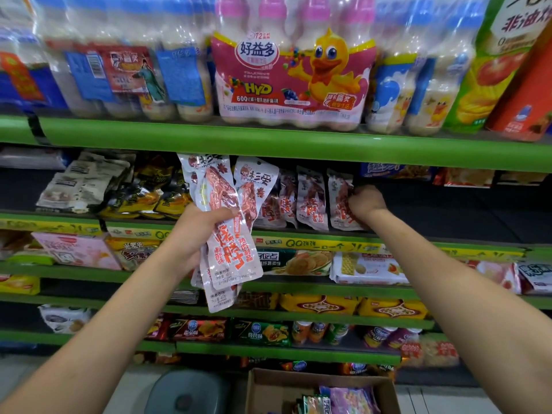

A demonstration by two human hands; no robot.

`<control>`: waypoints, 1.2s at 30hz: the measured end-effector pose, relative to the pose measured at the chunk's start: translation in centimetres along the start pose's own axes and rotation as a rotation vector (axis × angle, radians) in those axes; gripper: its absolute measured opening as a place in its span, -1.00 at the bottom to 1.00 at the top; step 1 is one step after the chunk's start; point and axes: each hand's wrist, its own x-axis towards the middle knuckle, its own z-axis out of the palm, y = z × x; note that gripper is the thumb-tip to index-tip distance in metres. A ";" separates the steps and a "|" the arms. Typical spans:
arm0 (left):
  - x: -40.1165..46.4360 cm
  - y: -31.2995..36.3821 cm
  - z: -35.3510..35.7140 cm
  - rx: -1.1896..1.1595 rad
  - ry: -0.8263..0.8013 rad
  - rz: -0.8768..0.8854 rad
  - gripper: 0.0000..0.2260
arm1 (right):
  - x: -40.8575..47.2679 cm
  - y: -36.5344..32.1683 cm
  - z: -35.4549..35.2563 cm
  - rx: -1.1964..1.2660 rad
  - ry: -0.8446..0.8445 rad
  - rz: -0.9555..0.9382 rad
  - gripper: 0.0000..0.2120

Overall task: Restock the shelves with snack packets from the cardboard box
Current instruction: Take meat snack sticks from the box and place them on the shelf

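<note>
Packets of a silvery-white snack with red lettering and reddish meat showing through a clear window fan out as a held bunch (224,231), several overlapping, upright and slightly tilted; above the grip their tops reach the green shelf edge (268,144), below it their bottoms hang past a lower shelf; the left hand (198,231) is closed around the middle of this bunch, thumb across the front; right of that grip, more of the same packets stand in a shelf row (310,198) on a dark shelf, and beyond them the shelf is bare; the right hand (366,201) is curled into a fist against the rightmost packet (340,201), though whether its fingers pinch it cannot be told; well below both hands sits the cardboard box (322,392) on a pale floor, purple packets inside, a grey stool (186,392) just left of it.
</note>
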 end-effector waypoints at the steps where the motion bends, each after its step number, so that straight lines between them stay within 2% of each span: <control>1: 0.0 -0.1 -0.1 -0.007 0.001 -0.001 -0.65 | -0.2 0.0 0.1 -0.045 0.020 -0.014 -0.69; 4: 0.1 -0.3 -0.1 -0.014 0.009 -0.009 -0.71 | -1.3 -1.2 0.5 -0.207 0.097 -0.207 -0.54; 7: 0.3 -0.4 0.3 -0.005 0.010 -0.018 -0.73 | -2.4 -3.4 1.4 -0.326 -0.068 -0.384 -0.50; 10: 0.2 -0.2 0.7 -0.007 -0.022 -0.008 -0.78 | -2.9 -4.1 2.6 -0.478 -0.288 -0.370 -0.39; 12: 0.0 -0.1 0.8 -0.014 -0.039 -0.002 -0.83 | -2.9 -3.6 2.8 -0.498 -0.333 -0.348 -0.33; 18: -0.2 0.0 0.8 -0.027 -0.048 0.001 -0.87 | -2.1 -2.7 2.6 -0.521 -0.305 -0.350 -0.38; 23: -0.3 -0.2 0.9 -0.036 -0.043 -0.009 -0.87 | -3.1 -4.5 3.8 -0.452 -0.159 -0.454 -0.36; 26: -0.2 -0.2 1.0 -0.026 -0.035 -0.007 -0.88 | -3.7 -6.3 5.2 -0.434 -0.223 -0.533 -0.38; 29: -0.2 0.1 0.9 -0.042 -0.040 -0.009 -0.85 | -4.0 -7.0 5.8 -0.451 -0.313 -0.523 -0.38; 36: -0.5 0.5 0.3 -0.060 -0.053 0.000 -0.83 | -3.5 -6.2 4.6 -0.424 -0.315 -0.491 -0.44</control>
